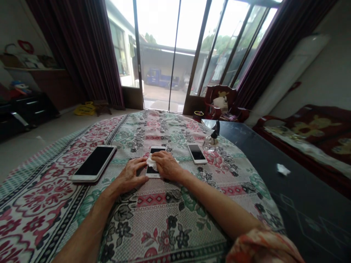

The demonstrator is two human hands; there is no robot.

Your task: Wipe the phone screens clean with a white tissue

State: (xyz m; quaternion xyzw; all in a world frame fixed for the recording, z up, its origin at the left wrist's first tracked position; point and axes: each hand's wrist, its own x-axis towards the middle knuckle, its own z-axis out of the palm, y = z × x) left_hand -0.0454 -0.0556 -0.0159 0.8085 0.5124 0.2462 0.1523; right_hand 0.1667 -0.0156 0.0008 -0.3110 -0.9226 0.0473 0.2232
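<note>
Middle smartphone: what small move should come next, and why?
Probably slide the white tissue toward the near end of the middle smartphone: the right hand holds it over mid-screen, uncovered screen shows nearer, and the left hand is at the left edge.

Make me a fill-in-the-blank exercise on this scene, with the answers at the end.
1. The crumpled wipe under the right hand is ____ in colour.
2. The left hand is at the ____ edge of the middle phone.
3. The spray bottle stands nearest the phone on the ____.
4. In all, ____ phones lie on the tablecloth.

Missing words: white; left; right; three.
</note>
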